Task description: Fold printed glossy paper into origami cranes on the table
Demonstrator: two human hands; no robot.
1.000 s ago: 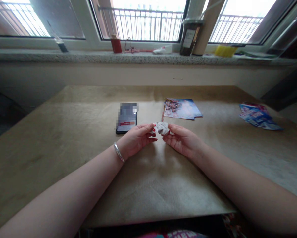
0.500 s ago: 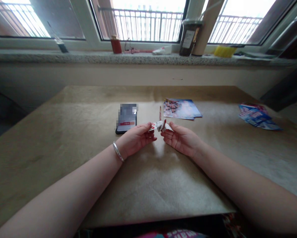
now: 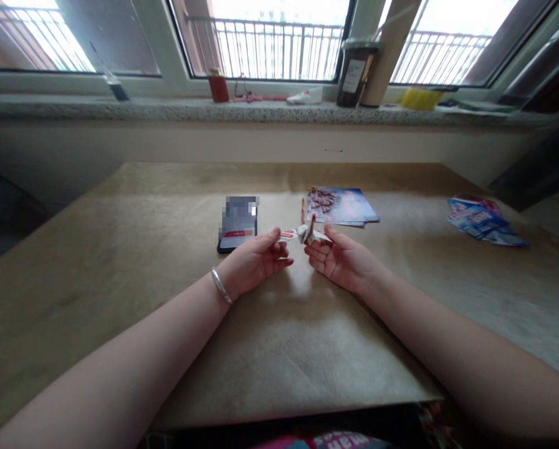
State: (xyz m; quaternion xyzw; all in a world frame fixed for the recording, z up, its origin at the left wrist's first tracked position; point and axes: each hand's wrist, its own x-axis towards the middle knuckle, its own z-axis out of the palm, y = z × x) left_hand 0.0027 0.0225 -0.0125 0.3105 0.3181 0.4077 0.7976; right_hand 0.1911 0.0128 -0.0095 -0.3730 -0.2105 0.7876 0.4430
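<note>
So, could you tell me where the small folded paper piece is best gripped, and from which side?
Probably by its flat ends, from either side. The folded paper piece lies level, with a flap standing up at its middle, so a thumb-and-finger pinch suits each thin end and spares that flap. The left hand and right hand hold it that way.

No legible text anywhere.

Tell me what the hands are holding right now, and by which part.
A small folded paper piece, held between both hands: the left hand pinches its left tip and the right hand pinches its right tip.
</note>
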